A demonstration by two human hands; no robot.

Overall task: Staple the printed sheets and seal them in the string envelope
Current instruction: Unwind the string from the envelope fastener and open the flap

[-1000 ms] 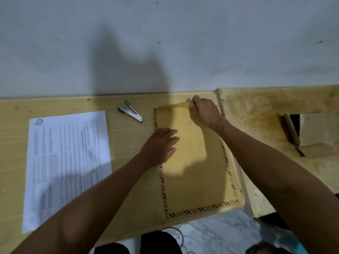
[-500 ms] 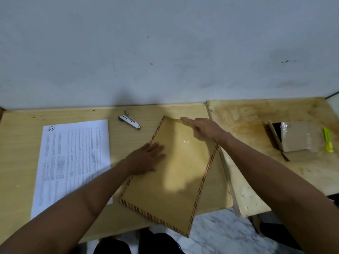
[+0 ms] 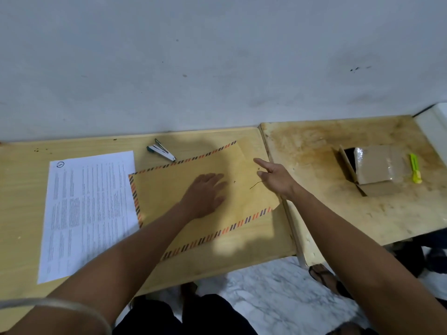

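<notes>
On the bench (image 3: 72, 286), head view: string envelope (image 3: 169, 189) lies flat and turned crosswise, striped border up, its left edge overlapping the printed sheets (image 3: 89, 209). Sheets sit left of it, apparently not yet in the envelope; whether they are stapled I cannot tell. Stapler (image 3: 160, 153) rests just beyond the envelope's far edge, untouched.

Left hand (image 3: 205, 194) is spread flat, palm down, pinning the envelope's middle and gripping nothing. Right hand (image 3: 274, 176) is open with fingers loose, index extended, at the envelope's flap end and holding nothing. Thin dark string (image 3: 256, 184) lies loose beside it, near two small dots (likely the closure buttons).

Judgement: the step in hand is freeing the flap. Best done by keeping the left palm steady as an anchor, lifting the flap from its edge rather than tugging the string, and sliding the envelope off the sheets before stapling them.
</notes>
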